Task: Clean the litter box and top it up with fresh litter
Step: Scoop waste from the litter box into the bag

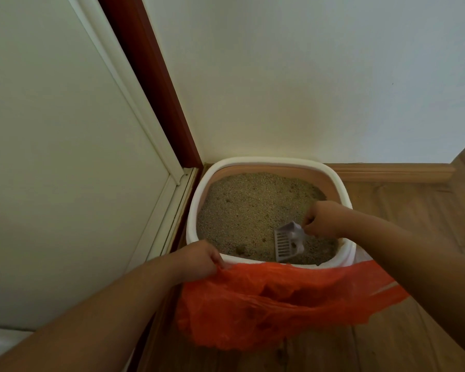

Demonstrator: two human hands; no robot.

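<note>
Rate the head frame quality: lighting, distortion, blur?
Head view: dim, soft, warm-greenish light, no glare or hard shadows; wide-angle bowing bends the door frame and baseboard; overall soft, litter grain mushy, scoop slots still readable; orange bag saturated, folds visible; left hand and right hand slightly smeared, their grip detail unclear.
</note>
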